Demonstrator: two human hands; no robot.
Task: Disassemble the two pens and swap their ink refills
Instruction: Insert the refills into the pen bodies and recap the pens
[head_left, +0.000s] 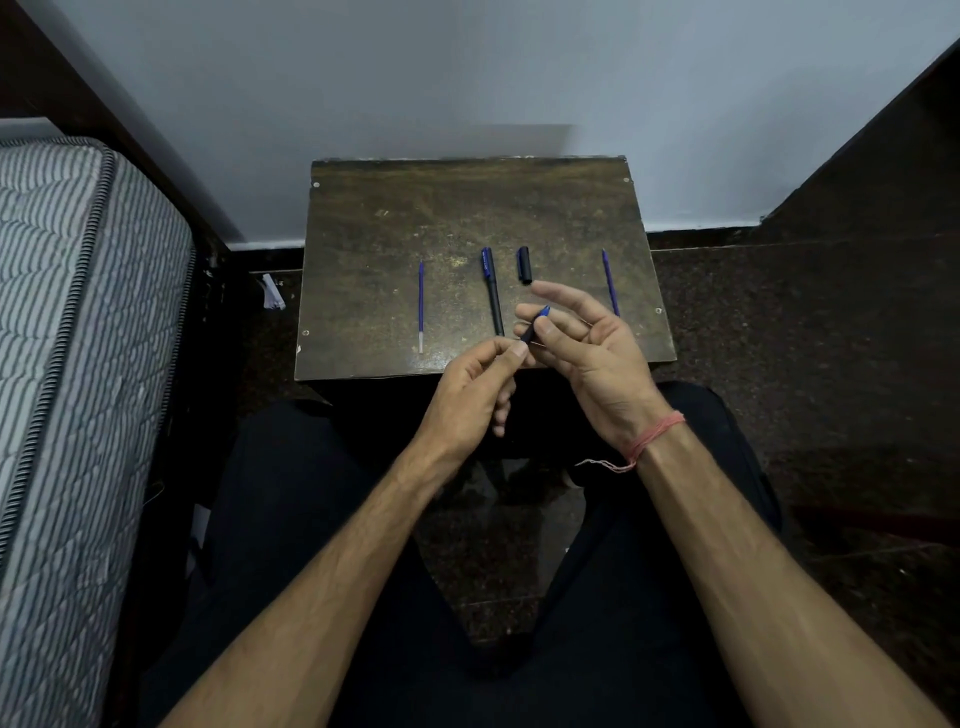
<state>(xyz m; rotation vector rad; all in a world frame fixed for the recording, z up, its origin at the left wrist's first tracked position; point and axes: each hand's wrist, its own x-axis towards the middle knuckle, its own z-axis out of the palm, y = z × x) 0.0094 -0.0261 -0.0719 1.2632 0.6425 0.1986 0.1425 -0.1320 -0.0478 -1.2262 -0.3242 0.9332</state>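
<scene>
On the small dark wooden table (395, 218) lie a blue ink refill (421, 306) at the left, a pen barrel with a blue cap (492, 291) in the middle, a loose black cap (524, 265) beside it, and a second blue refill (610, 283) at the right, partly hidden by my right hand. Both hands hold a short black pen body with a blue end (537, 325) above the table's front edge. My left hand (480, 395) pinches its lower end. My right hand (576, 338) pinches its upper part between thumb and finger, other fingers spread.
A striped mattress (67, 338) fills the left side. A pale wall stands behind the table, and a dark speckled floor (805, 338) lies around it. My legs in dark trousers sit below the table's front edge. A small white scrap (272, 299) lies on the floor at the left.
</scene>
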